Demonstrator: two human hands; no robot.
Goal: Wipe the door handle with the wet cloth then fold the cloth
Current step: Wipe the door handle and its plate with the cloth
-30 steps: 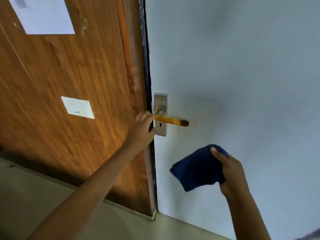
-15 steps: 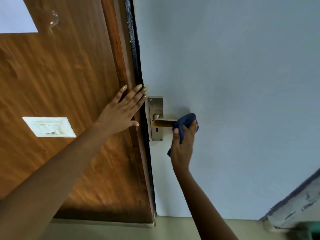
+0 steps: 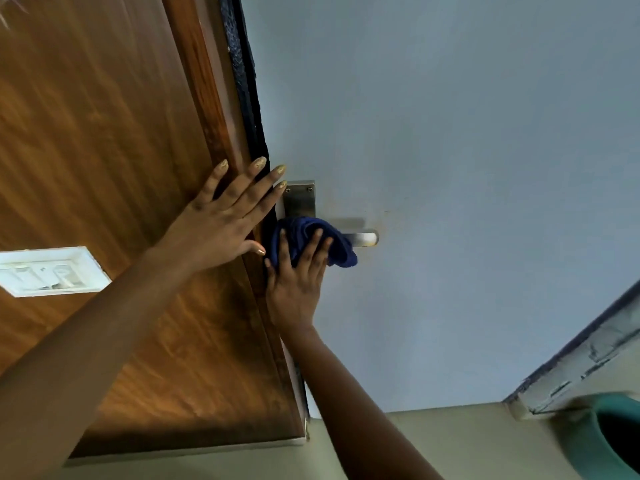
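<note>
Cloth (image 3: pixel 313 242) bunches soft and limp under my right hand (image 3: pixel 294 289), pressed around the handle (image 3: pixel 363 237); left hand (image 3: pixel 221 223) lies flat, fingers spread, on the door frame (image 3: pixel 221 109).

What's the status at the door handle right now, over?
Right hand pressing blue cloth onto door handle near the plate. Left hand flat on wooden frame, empty. Handle tip uncovered. Nothing in the way.

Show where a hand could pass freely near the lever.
Free: pale blue door face right of the metal lever's tip, and above it. Crowded: the steel backplate, hemmed by the left hand and the right hand pressing the dark blue cloth.
</note>
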